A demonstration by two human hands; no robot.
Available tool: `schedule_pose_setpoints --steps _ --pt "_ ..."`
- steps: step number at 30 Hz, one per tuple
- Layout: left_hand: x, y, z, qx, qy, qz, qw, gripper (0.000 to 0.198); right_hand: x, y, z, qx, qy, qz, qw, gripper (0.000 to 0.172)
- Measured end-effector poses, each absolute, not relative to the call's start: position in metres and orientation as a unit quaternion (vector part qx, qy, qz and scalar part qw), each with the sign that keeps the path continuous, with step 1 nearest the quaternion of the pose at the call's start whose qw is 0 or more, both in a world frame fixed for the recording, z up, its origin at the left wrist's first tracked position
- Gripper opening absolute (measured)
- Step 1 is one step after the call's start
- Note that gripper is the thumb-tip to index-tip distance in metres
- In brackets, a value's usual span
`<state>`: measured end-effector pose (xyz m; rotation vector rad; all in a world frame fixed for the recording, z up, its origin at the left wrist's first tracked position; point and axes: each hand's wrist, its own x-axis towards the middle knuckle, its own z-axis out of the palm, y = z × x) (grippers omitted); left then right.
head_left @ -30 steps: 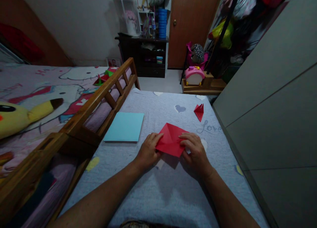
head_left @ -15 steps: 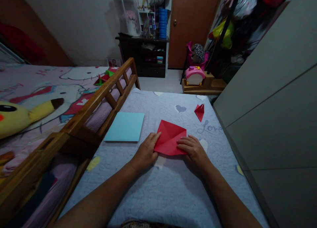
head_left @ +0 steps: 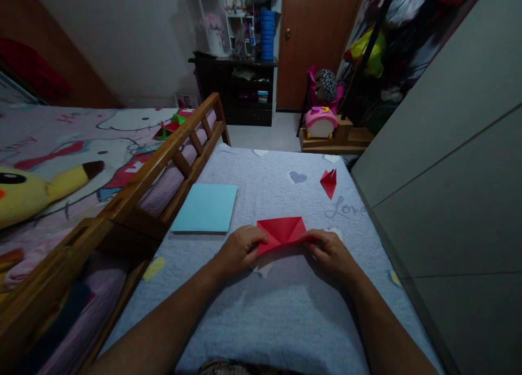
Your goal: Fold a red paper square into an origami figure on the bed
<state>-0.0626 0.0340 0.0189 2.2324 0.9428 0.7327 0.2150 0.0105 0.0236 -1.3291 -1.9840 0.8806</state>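
A creased sheet of red paper (head_left: 282, 231) is held between both hands just over the bed, its middle dipping along a fold. My left hand (head_left: 241, 247) pinches its left edge, thumb and fingers closed on it. On the right edge, my right hand (head_left: 326, 250) has a similar pinch, with some fingertips hidden under the paper. Farther off to the right lies a small folded red paper piece (head_left: 329, 183) with pointed tips. Left of my hands rests a light blue stack of square paper (head_left: 206, 208).
A patterned bedsheet (head_left: 265, 310) covers the surface under my hands. Along the left runs a wooden bed rail (head_left: 179, 158), with a yellow plush toy (head_left: 24, 195) beyond it. A pale cabinet (head_left: 444, 163) borders the right. A pink toy case (head_left: 321, 123) stands near the door.
The red paper has been lifted and bent, so it looks shorter front to back. Both hands went from lying on it with extended fingers to pinching its side edges.
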Motion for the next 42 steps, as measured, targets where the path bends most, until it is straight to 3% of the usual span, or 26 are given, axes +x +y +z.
schedule_pose_setpoints --steps 6,11,16,19,23,25,29,33,39,42 --pt "-0.056 0.03 0.025 0.745 0.433 0.263 0.434 0.01 0.209 0.012 0.02 -0.531 -0.683 0.384 0.324 0.016" --pt "-0.052 0.028 0.021 0.682 0.459 0.293 0.488 0.022 0.202 0.014 0.014 -0.564 -0.658 0.374 0.33 0.017" --pt "-0.048 0.029 0.02 0.723 0.509 0.284 0.371 0.017 0.194 0.014 0.014 -0.597 -0.631 0.358 0.341 0.016" --pt "-0.045 0.028 0.017 0.725 0.542 0.275 0.324 0.015 0.19 0.014 0.013 -0.62 -0.619 0.336 0.346 0.035" --pt "-0.041 0.024 0.012 0.719 0.576 0.291 0.258 0.052 0.185 0.015 0.011 -0.638 -0.624 0.301 0.336 0.054" --pt "-0.039 0.021 0.011 0.744 0.574 0.297 0.167 0.063 0.184 0.016 0.01 -0.644 -0.626 0.291 0.329 0.056" --pt "-0.032 0.01 0.018 0.787 0.53 0.312 -0.036 0.048 0.181 0.017 0.007 -0.656 -0.628 0.279 0.314 0.056" --pt "-0.021 -0.003 0.024 0.879 0.364 0.298 -0.07 0.041 0.181 0.018 0.006 -0.661 -0.637 0.259 0.3 0.057" --pt "-0.016 -0.017 0.024 0.86 0.375 0.322 -0.13 0.04 0.18 0.019 0.006 -0.667 -0.64 0.247 0.291 0.057" --pt "-0.018 -0.017 0.021 0.917 0.296 0.254 -0.084 0.034 0.18 0.019 0.007 -0.67 -0.64 0.243 0.285 0.056"
